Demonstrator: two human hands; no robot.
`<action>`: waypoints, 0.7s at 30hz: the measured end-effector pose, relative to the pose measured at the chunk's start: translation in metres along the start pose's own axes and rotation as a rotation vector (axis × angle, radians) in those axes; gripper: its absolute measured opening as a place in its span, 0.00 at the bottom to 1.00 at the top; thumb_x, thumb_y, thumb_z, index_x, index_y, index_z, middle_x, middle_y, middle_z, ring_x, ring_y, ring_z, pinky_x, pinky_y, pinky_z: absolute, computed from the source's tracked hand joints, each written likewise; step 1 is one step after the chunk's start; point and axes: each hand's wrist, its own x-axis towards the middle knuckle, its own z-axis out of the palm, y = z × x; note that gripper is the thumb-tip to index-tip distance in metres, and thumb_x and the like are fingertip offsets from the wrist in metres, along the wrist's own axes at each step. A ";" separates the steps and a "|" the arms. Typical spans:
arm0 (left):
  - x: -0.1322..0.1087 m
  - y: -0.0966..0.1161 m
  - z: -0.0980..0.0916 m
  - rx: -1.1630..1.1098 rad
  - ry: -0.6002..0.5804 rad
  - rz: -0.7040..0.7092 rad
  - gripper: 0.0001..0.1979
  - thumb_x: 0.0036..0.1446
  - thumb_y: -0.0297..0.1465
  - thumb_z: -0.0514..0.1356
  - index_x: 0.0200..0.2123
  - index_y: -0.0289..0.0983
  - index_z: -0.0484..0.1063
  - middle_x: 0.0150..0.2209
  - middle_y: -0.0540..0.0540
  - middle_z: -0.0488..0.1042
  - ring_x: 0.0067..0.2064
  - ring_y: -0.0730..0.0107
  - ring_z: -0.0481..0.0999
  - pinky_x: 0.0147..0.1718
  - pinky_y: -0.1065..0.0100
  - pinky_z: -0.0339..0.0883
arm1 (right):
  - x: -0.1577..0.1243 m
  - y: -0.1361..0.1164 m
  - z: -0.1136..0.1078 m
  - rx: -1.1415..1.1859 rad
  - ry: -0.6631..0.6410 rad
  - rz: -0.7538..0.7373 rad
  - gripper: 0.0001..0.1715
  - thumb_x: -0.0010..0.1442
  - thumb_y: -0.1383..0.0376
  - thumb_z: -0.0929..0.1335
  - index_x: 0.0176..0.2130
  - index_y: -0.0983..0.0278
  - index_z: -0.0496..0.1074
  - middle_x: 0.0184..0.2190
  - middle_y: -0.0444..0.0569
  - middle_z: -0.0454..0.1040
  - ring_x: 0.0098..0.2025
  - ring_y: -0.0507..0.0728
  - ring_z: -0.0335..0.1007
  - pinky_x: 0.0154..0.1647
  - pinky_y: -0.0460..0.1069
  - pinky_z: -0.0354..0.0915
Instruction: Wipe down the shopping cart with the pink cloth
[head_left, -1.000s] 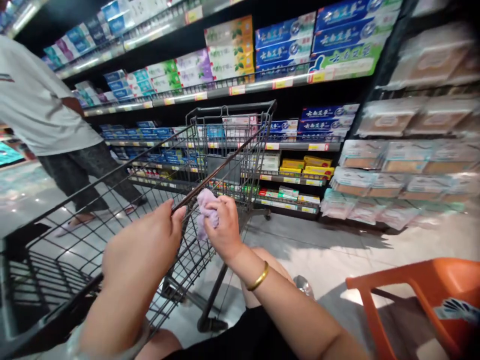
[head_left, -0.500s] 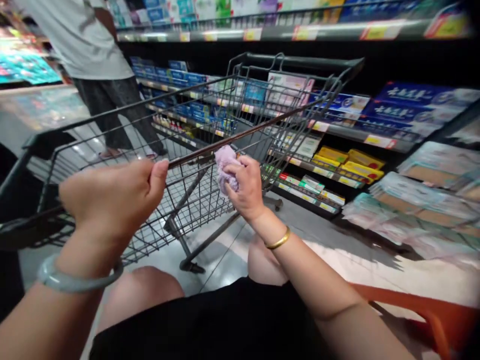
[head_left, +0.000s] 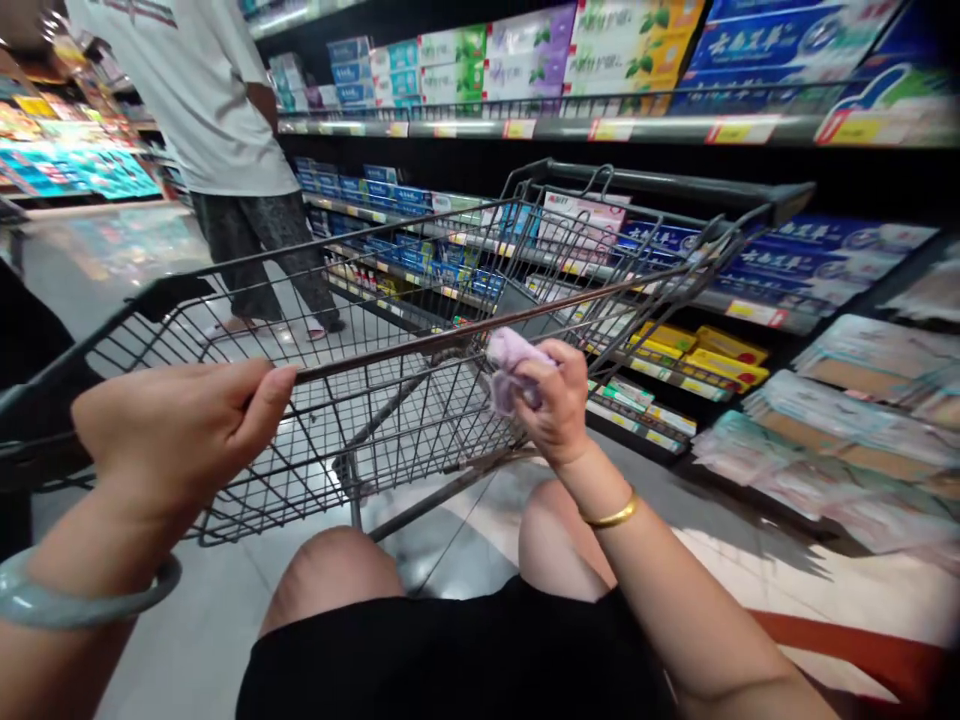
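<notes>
A dark wire shopping cart (head_left: 420, 400) stands in front of my knees. My left hand (head_left: 176, 435) is closed around the near top rail of the cart (head_left: 390, 352), thumb on top. My right hand (head_left: 556, 402) is farther right along the same rail, fingers pinched on a crumpled lilac cloth (head_left: 508, 362) that presses against the rail. A pale bangle sits on my left wrist and a gold bangle on my right wrist. The cart basket holds nothing that I can see.
Store shelves (head_left: 600, 128) with boxed toothpaste and packs run along the back and right. Another person in a white shirt (head_left: 202, 90) stands at the far left by the shelves. An orange seat edge (head_left: 847, 655) shows under me at the lower right. Shiny tile floor lies around the cart.
My right hand with the lilac cloth has slid right along the cart's rail. My left hand keeps its grip on the rail. The view has tilted down and back.
</notes>
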 end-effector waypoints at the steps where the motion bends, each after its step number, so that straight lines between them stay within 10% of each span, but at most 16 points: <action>1: 0.000 -0.003 0.000 0.037 0.002 0.018 0.22 0.58 0.47 0.50 0.19 0.39 0.57 0.19 0.50 0.55 0.24 0.68 0.54 0.28 0.66 0.35 | 0.002 0.003 -0.008 -0.035 0.059 0.048 0.14 0.57 0.70 0.69 0.44 0.57 0.70 0.46 0.52 0.64 0.50 0.61 0.66 0.52 0.59 0.67; 5: 0.000 -0.016 0.002 0.162 0.036 0.078 0.24 0.61 0.48 0.46 0.19 0.39 0.58 0.20 0.49 0.60 0.26 0.67 0.60 0.27 0.68 0.38 | -0.003 0.012 -0.030 -0.151 0.201 0.135 0.14 0.57 0.67 0.69 0.45 0.59 0.70 0.45 0.53 0.65 0.52 0.63 0.65 0.55 0.63 0.64; 12: 0.010 -0.022 -0.003 0.251 0.046 0.128 0.24 0.64 0.46 0.45 0.23 0.40 0.67 0.27 0.47 0.72 0.31 0.65 0.65 0.26 0.69 0.42 | -0.014 0.007 -0.046 -0.108 -0.147 -0.158 0.07 0.61 0.66 0.68 0.41 0.58 0.75 0.43 0.50 0.70 0.45 0.57 0.68 0.46 0.53 0.69; 16: 0.020 0.049 -0.008 0.130 0.153 0.297 0.22 0.66 0.43 0.46 0.36 0.39 0.75 0.34 0.42 0.79 0.37 0.59 0.73 0.39 0.64 0.57 | 0.002 0.010 -0.060 -0.139 -0.029 -0.103 0.08 0.60 0.66 0.70 0.42 0.58 0.75 0.44 0.51 0.70 0.48 0.58 0.67 0.49 0.55 0.69; 21: 0.034 0.179 -0.004 -0.200 0.197 0.492 0.22 0.68 0.41 0.45 0.45 0.38 0.76 0.38 0.42 0.81 0.41 0.56 0.77 0.46 0.58 0.59 | -0.006 0.009 -0.075 -0.221 -0.232 -0.256 0.11 0.63 0.69 0.68 0.44 0.56 0.75 0.45 0.49 0.72 0.47 0.57 0.68 0.46 0.53 0.68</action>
